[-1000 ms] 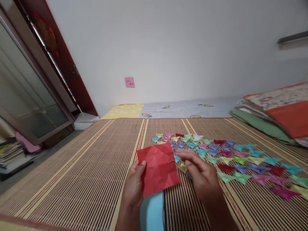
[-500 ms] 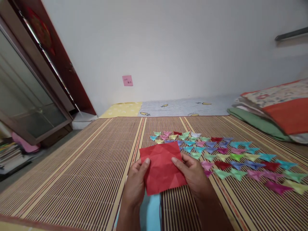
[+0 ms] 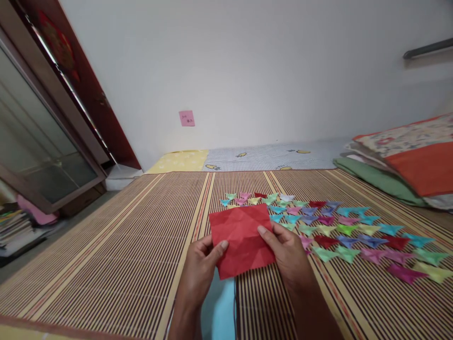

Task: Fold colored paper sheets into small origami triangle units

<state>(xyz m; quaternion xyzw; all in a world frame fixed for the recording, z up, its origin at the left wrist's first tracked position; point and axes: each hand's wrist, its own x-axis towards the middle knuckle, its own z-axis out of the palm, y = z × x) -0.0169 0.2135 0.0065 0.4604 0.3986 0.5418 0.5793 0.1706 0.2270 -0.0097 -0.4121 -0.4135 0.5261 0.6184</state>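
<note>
A square sheet of red paper with crease lines is held up in front of me, slightly tilted. My left hand pinches its left edge, thumb on the near face and fingers behind. On the opposite side, my right hand grips the right edge the same way. Beneath the sheet, a light blue flat thing lies between my forearms, partly covered. Rows of small folded paper pieces in many colours lie on the mat beyond and to the right of my right hand.
A striped mat covers the surface. Stacked cushions and folded cloth sit at the right. Patterned cloth runs along the white wall, where a pink note is stuck. A glass-paned door stands at the left.
The red paper has shifted slightly up and right and turned a little. My left thumb now lies lower and further in on the sheet; both hands still hold it.
</note>
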